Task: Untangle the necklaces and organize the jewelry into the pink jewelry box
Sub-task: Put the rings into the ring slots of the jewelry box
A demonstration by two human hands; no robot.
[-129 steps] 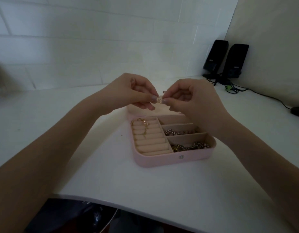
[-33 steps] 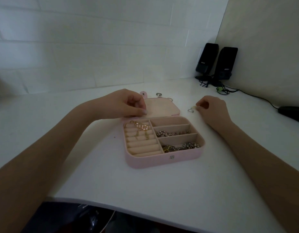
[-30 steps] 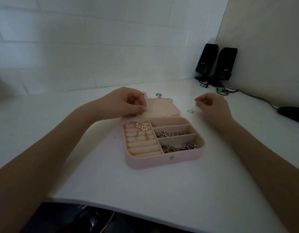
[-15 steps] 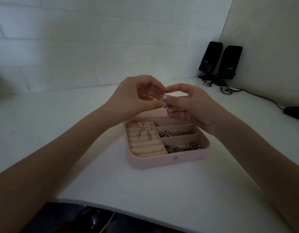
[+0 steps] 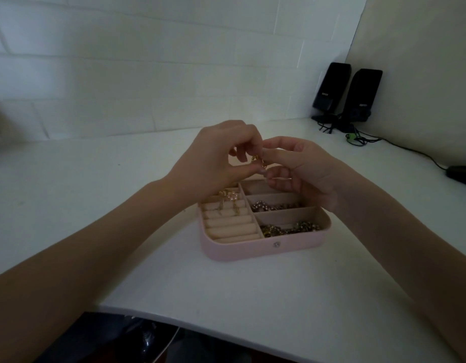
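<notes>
The pink jewelry box [image 5: 252,248] lies open on the white table. Gold earrings [image 5: 230,199] sit on its ring rolls at the left. A chain [image 5: 272,206] fills the middle right compartment and another chain [image 5: 289,228] the near right one. Above the box's far edge, my left hand [image 5: 216,158] and my right hand [image 5: 302,169] meet fingertip to fingertip. Both pinch a small gold piece of jewelry [image 5: 258,161] between them. The box's lid is mostly hidden behind my hands.
Two black speakers [image 5: 348,94] stand at the back right corner with tangled cables [image 5: 357,138] beside them. A dark object [image 5: 462,174] lies at the right edge. The table's front edge [image 5: 200,323] runs near me.
A second ago my hands were apart, the left on the lid and the right picking a small piece off the table. They have since risen and met above the box, holding the small gold piece.
</notes>
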